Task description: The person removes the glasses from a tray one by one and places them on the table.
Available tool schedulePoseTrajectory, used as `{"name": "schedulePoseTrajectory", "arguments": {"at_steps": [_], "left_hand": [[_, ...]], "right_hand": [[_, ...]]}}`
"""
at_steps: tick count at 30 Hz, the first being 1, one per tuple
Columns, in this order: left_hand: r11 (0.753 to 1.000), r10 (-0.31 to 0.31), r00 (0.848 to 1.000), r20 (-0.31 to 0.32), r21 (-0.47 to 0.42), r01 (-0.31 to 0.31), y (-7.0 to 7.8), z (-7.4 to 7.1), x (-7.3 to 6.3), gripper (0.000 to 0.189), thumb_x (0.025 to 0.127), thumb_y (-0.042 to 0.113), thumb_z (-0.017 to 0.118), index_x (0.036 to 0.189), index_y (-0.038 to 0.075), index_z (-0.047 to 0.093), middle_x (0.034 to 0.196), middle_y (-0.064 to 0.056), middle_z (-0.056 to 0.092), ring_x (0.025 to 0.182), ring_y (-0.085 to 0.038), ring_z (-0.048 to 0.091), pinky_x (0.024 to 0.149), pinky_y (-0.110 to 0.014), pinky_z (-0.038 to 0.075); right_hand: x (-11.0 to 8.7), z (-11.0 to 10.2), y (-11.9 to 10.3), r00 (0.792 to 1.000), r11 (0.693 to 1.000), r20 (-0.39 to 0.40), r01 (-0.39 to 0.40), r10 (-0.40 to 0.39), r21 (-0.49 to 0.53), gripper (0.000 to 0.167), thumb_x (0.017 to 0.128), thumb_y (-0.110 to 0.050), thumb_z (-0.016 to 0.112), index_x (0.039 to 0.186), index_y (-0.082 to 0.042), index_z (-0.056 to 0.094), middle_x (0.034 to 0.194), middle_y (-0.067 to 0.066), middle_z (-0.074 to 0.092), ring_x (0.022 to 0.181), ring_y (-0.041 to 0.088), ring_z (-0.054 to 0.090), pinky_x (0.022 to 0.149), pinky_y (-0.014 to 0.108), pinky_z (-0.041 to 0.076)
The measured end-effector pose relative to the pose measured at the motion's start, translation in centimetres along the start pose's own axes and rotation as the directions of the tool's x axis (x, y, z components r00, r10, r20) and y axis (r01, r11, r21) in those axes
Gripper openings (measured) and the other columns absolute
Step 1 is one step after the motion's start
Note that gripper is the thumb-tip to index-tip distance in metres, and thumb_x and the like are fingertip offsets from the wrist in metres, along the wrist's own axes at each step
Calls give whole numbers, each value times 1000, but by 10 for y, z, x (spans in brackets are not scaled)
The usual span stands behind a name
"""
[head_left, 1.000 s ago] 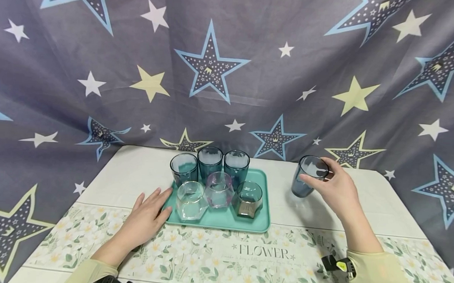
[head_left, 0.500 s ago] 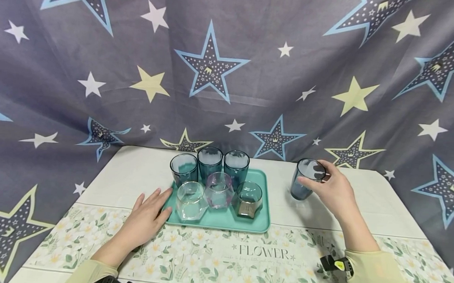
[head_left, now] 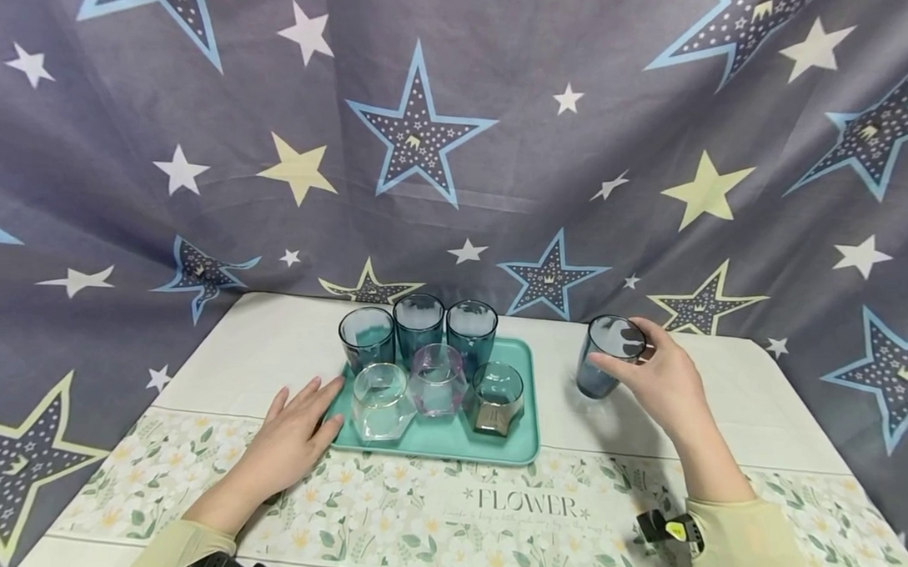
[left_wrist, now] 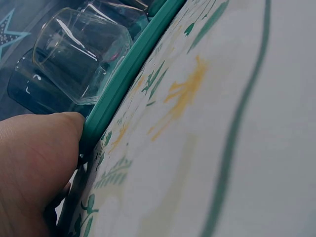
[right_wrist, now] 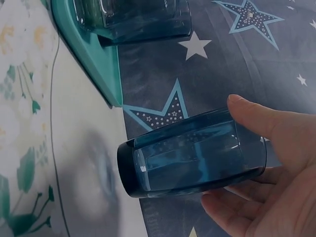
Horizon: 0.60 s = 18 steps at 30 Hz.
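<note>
My right hand [head_left: 664, 378] grips a tall blue drinking glass [right_wrist: 192, 155] near its rim, thumb on one side and fingers on the other. In the right wrist view its thick base hangs a little off the table, over a shadow. My left hand [head_left: 287, 432] rests at the left edge of a teal tray [head_left: 448, 448], fingers fairly straight, its thumb [left_wrist: 64, 123] against the rim. On the tray, three similar blue glasses [head_left: 471, 330] stand at the back. In front of them are a clear faceted glass [head_left: 382, 406], a pinkish glass [head_left: 438, 387] and a grey-green glass [head_left: 497, 402].
A white cloth with a flowered band [head_left: 416, 516] covers the table. Behind the table hangs a grey curtain [head_left: 503, 177] printed with stars, close to the back glasses. White tabletop [head_left: 548, 379] lies between the tray and the held glass.
My right hand has carried the blue glass slightly left, towards the tray. The left hand and the glasses on the tray have stayed in place.
</note>
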State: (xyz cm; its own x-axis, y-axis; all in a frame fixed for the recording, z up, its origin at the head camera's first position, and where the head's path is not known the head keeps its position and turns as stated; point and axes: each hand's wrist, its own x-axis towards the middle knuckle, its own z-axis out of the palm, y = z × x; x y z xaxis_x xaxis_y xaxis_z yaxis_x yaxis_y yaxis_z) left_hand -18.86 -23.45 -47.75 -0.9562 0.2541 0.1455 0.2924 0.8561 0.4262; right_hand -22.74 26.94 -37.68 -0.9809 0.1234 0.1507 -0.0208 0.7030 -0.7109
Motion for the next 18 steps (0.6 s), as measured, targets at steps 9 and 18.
{"name": "schedulePoseTrajectory", "arguments": {"at_steps": [9, 18], "left_hand": [[1000, 5, 1000, -6, 2, -5, 0, 0, 0, 61, 117, 30, 58, 169, 2, 43, 170, -22, 45, 161, -48, 34, 128, -75, 8], [1000, 8, 1000, -7, 0, -8, 1, -1, 0, 60, 117, 29, 57, 168, 1, 43, 170, -22, 46, 160, -48, 34, 128, -74, 9]], "right_hand": [[-1, 3, -4, 1000, 1000, 14, 28, -28, 2, 95, 91, -55, 90, 162, -5, 51, 137, 24, 72, 119, 39, 70, 93, 48, 53], [-1, 5, -2, 999, 999, -3, 45, -45, -13, 91, 91, -53, 91, 159, -5, 54, 132, 24, 74, 115, 39, 72, 91, 48, 53]]}}
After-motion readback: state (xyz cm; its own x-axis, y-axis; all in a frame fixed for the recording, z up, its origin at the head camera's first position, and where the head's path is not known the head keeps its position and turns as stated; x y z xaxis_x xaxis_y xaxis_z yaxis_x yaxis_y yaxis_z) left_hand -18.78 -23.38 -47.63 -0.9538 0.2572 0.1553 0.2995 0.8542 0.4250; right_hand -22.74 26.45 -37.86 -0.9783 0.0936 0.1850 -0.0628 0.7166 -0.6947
